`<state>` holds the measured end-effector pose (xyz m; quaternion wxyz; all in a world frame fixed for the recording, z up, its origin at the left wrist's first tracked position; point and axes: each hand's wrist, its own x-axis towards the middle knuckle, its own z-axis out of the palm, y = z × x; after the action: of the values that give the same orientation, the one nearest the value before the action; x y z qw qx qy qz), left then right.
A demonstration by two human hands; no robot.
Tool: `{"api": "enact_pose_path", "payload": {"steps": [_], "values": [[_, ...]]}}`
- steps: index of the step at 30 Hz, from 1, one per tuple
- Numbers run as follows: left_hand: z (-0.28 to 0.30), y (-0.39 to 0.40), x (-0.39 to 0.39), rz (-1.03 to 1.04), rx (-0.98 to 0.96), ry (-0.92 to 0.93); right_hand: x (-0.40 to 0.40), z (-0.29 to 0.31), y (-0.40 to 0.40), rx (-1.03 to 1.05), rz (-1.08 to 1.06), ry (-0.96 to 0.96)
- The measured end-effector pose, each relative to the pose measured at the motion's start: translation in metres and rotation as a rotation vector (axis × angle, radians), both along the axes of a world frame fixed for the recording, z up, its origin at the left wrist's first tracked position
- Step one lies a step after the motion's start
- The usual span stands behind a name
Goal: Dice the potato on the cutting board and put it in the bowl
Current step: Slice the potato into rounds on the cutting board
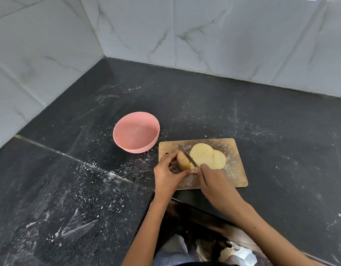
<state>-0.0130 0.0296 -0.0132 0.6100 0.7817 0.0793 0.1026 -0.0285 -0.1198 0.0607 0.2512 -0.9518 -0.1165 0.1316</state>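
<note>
A wooden cutting board (233, 150) lies on the black counter. On it, two pale potato slices (204, 155) lie flat, overlapping. My left hand (165, 174) grips the remaining potato chunk (183, 161) at the board's left end. My right hand (212, 179) holds a knife (187, 155) whose blade is set into the chunk, tip pointing up-left. The handle is hidden inside my fist. A pink bowl (136, 132) with nothing in it stands just left of the board.
The black counter (89, 189) is dusted with white specks and runs into a corner of marble-tiled walls (204, 35). Its front edge drops off just below the board, where crumpled white bags (235, 254) lie lower down.
</note>
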Motion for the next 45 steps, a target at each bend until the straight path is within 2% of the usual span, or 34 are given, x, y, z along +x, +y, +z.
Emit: {"api": "enact_pose_path", "payload": {"steps": [9, 28, 37, 45], "values": [[-0.005, 0.004, 0.001, 0.013, 0.046, 0.021, -0.001, 0.001, 0.011, -0.098, 0.022, -0.03], [-0.009, 0.002, 0.001, 0.07, -0.002, 0.021, -0.003, 0.007, 0.028, -0.279, 0.007, 0.021], [-0.003, -0.004, -0.001, 0.114, -0.046, -0.01, -0.003, 0.004, 0.026, -0.306, -0.017, 0.026], [-0.003, -0.005, 0.0, 0.154, -0.113, 0.035, 0.004, 0.003, 0.034, -0.281, -0.026, 0.021]]}}
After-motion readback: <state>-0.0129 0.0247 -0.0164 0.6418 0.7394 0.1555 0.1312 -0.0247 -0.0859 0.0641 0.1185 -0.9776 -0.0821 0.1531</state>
